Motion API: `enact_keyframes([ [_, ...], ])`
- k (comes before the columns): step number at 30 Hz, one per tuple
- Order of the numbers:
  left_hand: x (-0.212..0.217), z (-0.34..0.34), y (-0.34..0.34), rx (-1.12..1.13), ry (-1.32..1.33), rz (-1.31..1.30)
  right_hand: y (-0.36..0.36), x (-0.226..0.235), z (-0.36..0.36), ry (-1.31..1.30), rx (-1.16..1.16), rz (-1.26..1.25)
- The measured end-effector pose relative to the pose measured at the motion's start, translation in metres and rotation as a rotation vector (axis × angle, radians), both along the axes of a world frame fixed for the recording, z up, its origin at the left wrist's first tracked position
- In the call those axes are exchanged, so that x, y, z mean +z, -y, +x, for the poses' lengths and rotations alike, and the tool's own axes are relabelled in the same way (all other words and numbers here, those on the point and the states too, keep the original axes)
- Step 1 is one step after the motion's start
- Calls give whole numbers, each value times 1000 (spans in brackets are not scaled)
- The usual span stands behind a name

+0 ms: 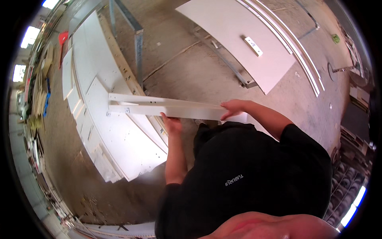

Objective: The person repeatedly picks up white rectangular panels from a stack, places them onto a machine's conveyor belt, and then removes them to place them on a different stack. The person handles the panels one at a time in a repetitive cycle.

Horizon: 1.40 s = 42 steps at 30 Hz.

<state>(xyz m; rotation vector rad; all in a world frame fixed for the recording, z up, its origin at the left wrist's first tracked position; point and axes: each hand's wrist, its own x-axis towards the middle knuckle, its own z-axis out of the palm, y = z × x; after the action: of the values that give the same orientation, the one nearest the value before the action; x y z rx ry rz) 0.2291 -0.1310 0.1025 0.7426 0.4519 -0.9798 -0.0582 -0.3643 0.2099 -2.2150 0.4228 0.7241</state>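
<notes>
Hands grip white L-shaped board (167, 106): left hand (172, 124) closed under its lower edge, right hand (234, 108) clasping its near end.

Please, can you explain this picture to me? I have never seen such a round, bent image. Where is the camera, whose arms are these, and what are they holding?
There is no machine here. The camera is a wide fisheye lens worn on a person's head and looking down, so straight edges bend near the rim. The black shirt at the bottom belongs to that person, and both arms are theirs.

The left hand supports a long white board piece from below. The right hand grips its near end from above. The piece has a small metal bracket and a few holes near its far end.

Below it, a stack of white panels lies on a wooden frame. Another large white panel lies farther away on metal rails, with a small white block on it. The floor is bare concrete.
</notes>
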Motion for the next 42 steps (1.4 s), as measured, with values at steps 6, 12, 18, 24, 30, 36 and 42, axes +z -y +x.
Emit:
enact_keyframes([
  [6,-34,-44,66,-120,-118,-201,-10,66,-95,-222,-366,-200],
  [12,-11,-154,122,-839,758,-41,-38,91,-232,-46,-541,-578],
  [18,-19,-256,232,-1123,1006,-219,-40,36,-337,-168,-939,-487],
  [24,-72,-330,400,-888,454,-85,73,20,-384,-147,-1100,-491],
  [30,55,-361,473,-1068,680,28,215,20,-413,-210,-1183,-479],
  [36,-26,-325,353,-1142,742,282,352,-28,-429,-147,-1126,-513],
  [42,-90,-288,119,-1122,1277,883,454,-91,-445,-210,-1011,-456],
])
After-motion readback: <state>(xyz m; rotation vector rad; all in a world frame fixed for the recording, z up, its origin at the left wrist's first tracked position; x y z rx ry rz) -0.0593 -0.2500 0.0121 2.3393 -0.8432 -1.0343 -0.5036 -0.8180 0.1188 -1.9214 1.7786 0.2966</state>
